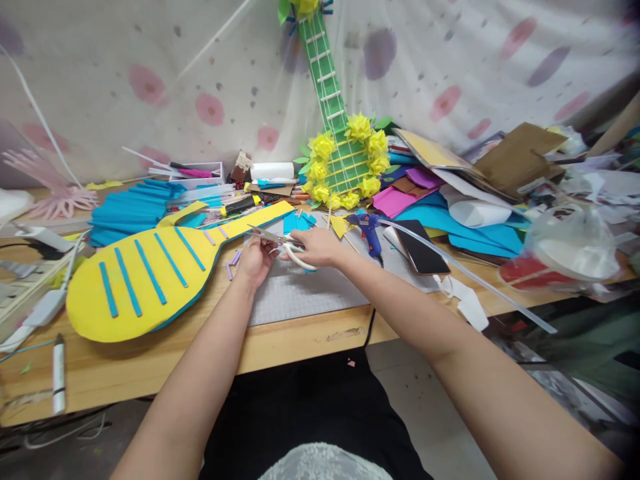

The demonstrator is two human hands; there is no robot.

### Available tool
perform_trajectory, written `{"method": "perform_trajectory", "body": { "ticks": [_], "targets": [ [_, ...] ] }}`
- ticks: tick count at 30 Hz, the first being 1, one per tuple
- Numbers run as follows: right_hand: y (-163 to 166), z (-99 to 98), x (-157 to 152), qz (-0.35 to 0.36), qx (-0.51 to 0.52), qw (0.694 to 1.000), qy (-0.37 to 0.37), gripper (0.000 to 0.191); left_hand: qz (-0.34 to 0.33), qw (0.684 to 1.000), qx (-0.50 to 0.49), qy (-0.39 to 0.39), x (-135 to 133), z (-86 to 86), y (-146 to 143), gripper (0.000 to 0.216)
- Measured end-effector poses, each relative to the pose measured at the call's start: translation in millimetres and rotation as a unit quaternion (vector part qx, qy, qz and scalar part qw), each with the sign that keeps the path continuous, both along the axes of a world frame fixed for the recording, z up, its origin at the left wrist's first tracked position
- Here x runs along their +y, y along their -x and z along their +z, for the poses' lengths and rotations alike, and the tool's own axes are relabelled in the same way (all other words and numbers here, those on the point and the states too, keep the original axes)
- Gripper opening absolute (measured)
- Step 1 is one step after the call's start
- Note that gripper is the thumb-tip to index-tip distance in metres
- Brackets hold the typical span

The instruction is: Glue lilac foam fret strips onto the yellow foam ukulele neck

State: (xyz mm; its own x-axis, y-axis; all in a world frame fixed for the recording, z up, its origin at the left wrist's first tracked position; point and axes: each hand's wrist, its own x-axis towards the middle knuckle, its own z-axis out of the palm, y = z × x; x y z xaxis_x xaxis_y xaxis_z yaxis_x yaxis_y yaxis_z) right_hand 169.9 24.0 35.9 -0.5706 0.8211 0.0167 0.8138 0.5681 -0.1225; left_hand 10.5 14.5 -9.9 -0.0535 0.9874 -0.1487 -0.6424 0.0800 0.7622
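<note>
A yellow guitar [145, 283] is lying left of the left hand [256, 261], its neck reaching behind that hand; purple bits [236, 258] are sitting between. The left hand is curling near the blades of the scissors [291, 252]; whether it is gripping anything, I cannot tell. Close beside it, the right hand [316, 247] is clasping the scissors' handles. Rightward, a glue gun [370, 233] is resting.

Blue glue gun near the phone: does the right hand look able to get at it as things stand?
Probably yes: the glue gun lies near the right hand with nothing seen covering it, though the scissors in that hand may need setting down first.
</note>
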Motion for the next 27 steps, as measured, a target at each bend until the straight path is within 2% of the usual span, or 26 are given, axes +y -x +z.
{"method": "perform_trajectory", "body": {
  "ticks": [10,14,18,27],
  "targets": [
    [-3.1,-6.1,3.4,-0.029,-0.01,0.999,-0.02,0.066,-0.031,0.999,0.001,-0.023,-4.1,3.4,1.5,0.038],
    [-7.5,-4.9,4.4,-0.001,0.007,1.0,-0.004,0.065,-0.038,0.999,0.024,-0.005,-5.2,4.8,1.4,0.046],
    [-8.8,-4.7,4.1,0.034,0.011,0.999,-0.025,0.063,-0.038,0.999,0.036,0.009,-4.1,2.3,1.5,0.045],
    [-4.4,-3.6,-0.3,0.02,0.004,0.999,-0.029,0.066,-0.019,0.999,0.035,-0.012,-5.3,4.4,1.2,0.047]
  ]
}}
